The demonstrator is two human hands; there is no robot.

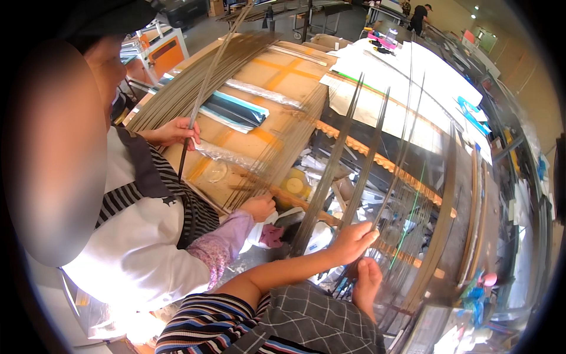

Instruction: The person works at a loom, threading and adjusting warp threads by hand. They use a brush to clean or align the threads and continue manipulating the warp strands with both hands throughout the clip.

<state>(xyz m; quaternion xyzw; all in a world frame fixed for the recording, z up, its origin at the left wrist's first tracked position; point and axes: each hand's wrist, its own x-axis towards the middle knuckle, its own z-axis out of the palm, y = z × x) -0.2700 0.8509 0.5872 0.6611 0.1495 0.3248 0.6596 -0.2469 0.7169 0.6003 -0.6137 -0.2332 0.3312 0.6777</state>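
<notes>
My left hand point(352, 243) is closed around a long thin dark strip point(400, 154), which slants up and away over the bench. Just below and to the right, my right hand point(368, 282) is curled with its thumb up, close to the near ends of the strips. Whatever lies between its fingers is hidden. Beside my hands, many thin grey strips point(436, 251) lie across a notched wooden rail point(356, 146). Two narrow bundles, one a dark bundle point(330, 177), rest to the left of my hands.
At my left, a co-worker's hand point(177, 131) holds long strips upright; the other hand point(259, 207) touches strips on a cardboard-coloured table point(277, 74). White scraps point(312, 162) fill the space under the rails. White sheets point(377, 71) cover the far bench. Wooden bars point(473, 218) lie right.
</notes>
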